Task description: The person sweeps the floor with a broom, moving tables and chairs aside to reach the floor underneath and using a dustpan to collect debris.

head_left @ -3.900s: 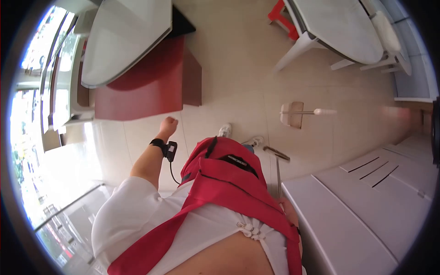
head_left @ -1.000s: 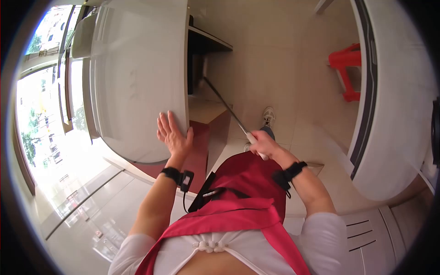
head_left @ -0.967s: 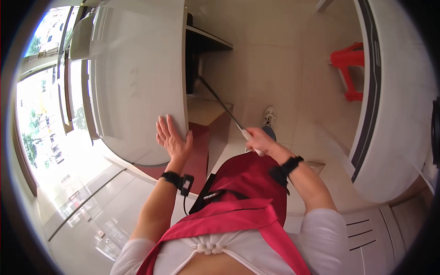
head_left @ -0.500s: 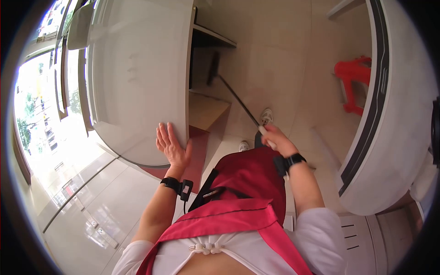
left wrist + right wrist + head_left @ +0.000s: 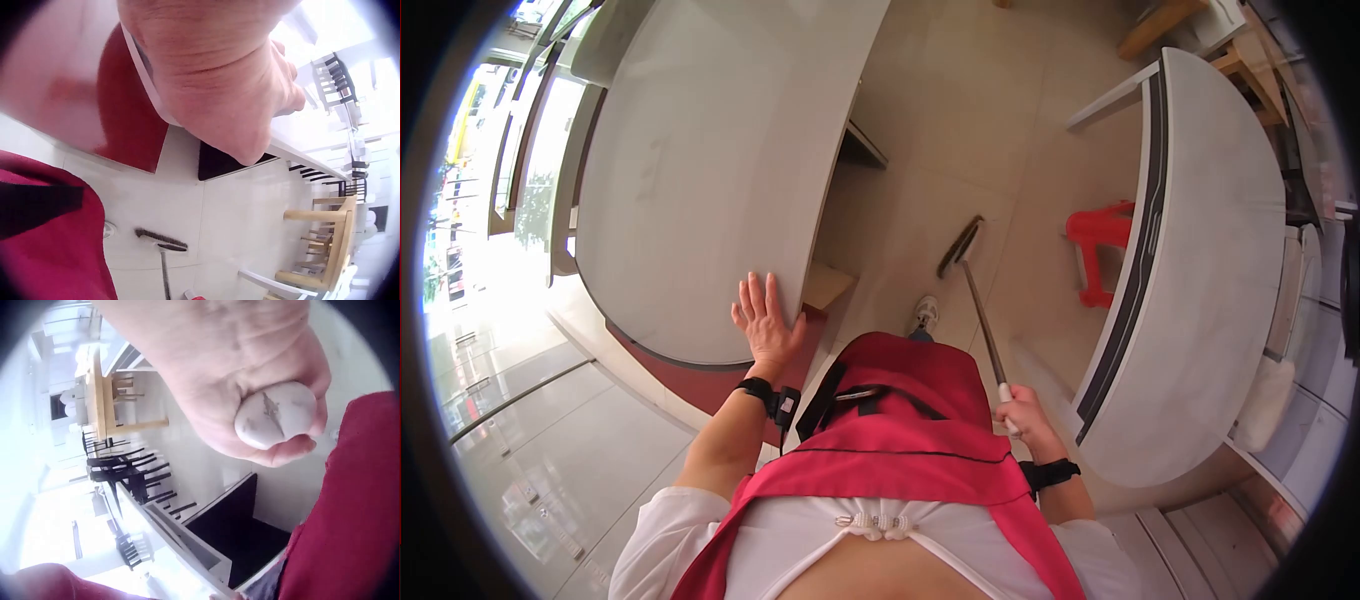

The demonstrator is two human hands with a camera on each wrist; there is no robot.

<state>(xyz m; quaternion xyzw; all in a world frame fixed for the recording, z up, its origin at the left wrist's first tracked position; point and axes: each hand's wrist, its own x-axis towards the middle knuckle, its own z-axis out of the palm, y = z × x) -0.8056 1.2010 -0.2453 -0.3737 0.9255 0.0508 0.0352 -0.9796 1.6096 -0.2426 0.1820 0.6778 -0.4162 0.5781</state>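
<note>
My left hand [image 5: 768,325] rests on the white table top [image 5: 700,180], fingers straight and spread near its right edge. In my right hand [image 5: 1030,418] I grip a long-handled broom [image 5: 984,325] by its pale grip. Its dark bristle head [image 5: 960,246] is down at the tiled floor, ahead of my shoe [image 5: 926,312], between the two tables. The left wrist view shows the same broom head [image 5: 164,240] from the side. In the right wrist view, the rounded white handle end [image 5: 276,415] pokes out of my curled fingers.
A red base [image 5: 690,378] stands under the left table, with a dark open shelf [image 5: 863,147] beyond it. On the right are a red stool [image 5: 1097,250] and a second, half-round table [image 5: 1200,290]. Wooden furniture [image 5: 322,244] stands farther off.
Over the last second the broom head has come out from beside the shelf under the left table and moved right. My right hand has drawn back toward me; my left hand stays on the table.
</note>
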